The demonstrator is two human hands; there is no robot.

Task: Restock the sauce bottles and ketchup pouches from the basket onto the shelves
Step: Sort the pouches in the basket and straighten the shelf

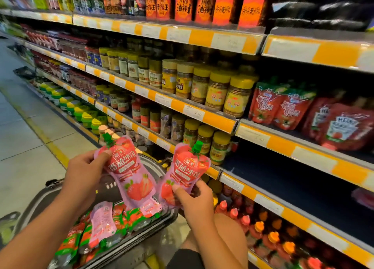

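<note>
My left hand pinches the upper edge of a pink ketchup pouch with a green cap, held above the basket. My right hand grips the lower corner of a second pink ketchup pouch, tilted with its green spout up to the right. Beneath them the dark basket holds several more ketchup pouches, pink and red-green. On the shelf to the right stand red ketchup pouches and Heinz pouches. The shelf section below them shows a dark bare stretch.
Yellow-lidded jars fill the shelf left of the ketchup pouches, with more jars a level down. Sauce bottles with red and orange caps stand on the bottom shelf. Dark bottles line the top shelf. The tiled aisle floor runs to the left.
</note>
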